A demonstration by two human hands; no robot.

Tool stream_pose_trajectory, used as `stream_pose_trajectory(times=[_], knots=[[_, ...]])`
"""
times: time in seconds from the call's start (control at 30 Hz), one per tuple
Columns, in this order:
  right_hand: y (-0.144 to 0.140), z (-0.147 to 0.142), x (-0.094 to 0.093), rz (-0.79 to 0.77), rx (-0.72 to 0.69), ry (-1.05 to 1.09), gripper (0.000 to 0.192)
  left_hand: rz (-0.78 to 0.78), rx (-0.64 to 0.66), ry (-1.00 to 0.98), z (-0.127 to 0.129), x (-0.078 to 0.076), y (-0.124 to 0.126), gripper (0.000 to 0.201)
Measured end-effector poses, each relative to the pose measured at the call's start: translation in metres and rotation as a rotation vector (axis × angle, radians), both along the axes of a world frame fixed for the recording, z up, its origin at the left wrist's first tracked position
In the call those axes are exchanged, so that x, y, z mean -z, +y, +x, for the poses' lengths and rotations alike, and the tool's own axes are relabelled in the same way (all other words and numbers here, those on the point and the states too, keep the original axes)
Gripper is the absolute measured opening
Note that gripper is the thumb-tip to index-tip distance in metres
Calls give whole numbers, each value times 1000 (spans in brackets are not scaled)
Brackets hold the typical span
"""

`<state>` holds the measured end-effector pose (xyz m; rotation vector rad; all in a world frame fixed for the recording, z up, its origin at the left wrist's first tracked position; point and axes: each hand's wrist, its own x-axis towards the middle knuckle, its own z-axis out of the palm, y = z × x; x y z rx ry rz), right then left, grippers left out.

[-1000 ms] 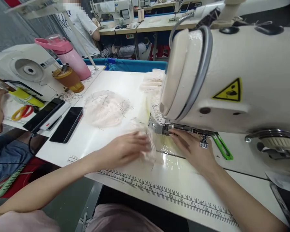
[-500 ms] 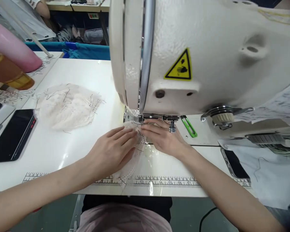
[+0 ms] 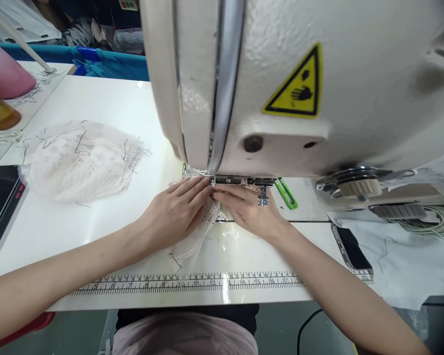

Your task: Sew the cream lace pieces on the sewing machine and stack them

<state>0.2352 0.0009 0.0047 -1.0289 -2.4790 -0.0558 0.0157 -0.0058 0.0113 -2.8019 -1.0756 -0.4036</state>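
A strip of white lace fabric (image 3: pixel 198 239) runs from the sewing machine's presser foot (image 3: pixel 211 181) down towards the table's front edge, a dark loose thread at its lower end. Over the lace lies my left hand (image 3: pixel 177 209), closed on it with the fingers bent and the thumb mostly hidden beneath. From the other side my right hand (image 3: pixel 253 209) reaches in, fingers stretched out and lying low, their tips touching the lace's edge close to the foot. The sewing machine head (image 3: pixel 281 143) overhangs both hands, and its metal bar partly covers my right fingers.
Left on the table lie a white lace piece (image 3: pixel 81 162) with loose threads and a black phone-like device (image 3: pixel 2 207). Green thread snips (image 3: pixel 286 194) rest right of the foot. Farther right are a phone (image 3: pixel 351 249) and white cloth (image 3: pixel 395 261). A printed ruler (image 3: pixel 244 282) lines the front edge.
The lace strip has moved up towards the presser foot, and my left hand has gone forward with it. My right hand has barely moved. The camera has come closer to the machine head.
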Motion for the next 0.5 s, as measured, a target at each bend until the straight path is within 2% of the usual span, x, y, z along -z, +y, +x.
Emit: stream_pose_trajectory(times=[0.2, 0.5], knots=[[4, -1, 2, -45, -11, 52, 26, -55, 21, -66, -4, 7, 4, 39], [3, -3, 2, -62, 0, 100, 29, -61, 18, -78, -3, 7, 4, 39]])
